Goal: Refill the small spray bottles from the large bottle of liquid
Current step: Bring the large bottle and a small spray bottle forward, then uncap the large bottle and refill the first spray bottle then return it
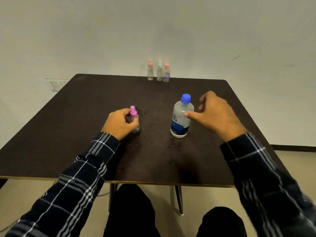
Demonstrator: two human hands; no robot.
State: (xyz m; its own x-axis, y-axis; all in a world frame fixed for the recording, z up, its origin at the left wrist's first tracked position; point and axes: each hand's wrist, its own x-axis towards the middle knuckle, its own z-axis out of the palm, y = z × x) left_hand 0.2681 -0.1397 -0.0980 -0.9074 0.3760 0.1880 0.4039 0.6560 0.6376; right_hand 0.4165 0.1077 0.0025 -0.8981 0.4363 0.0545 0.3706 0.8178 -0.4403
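The large bottle point(181, 119) bears a label reading "re·nu", partly cut off

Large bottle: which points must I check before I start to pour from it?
1. The large bottle stands upright on the table: ok.
2. Its blue cap is off: not ok, still on.
3. The pink spray top is off the small bottle: not ok, still on.
4. The left hand holds the small bottle: ok.
5. The right hand grips the large bottle: not ok, open beside it.
6. The small bottle is empty: cannot tell.

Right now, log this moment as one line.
left hand: grips small spray bottle | right hand: open, by large bottle | caps: on | three spare bottles: back of table
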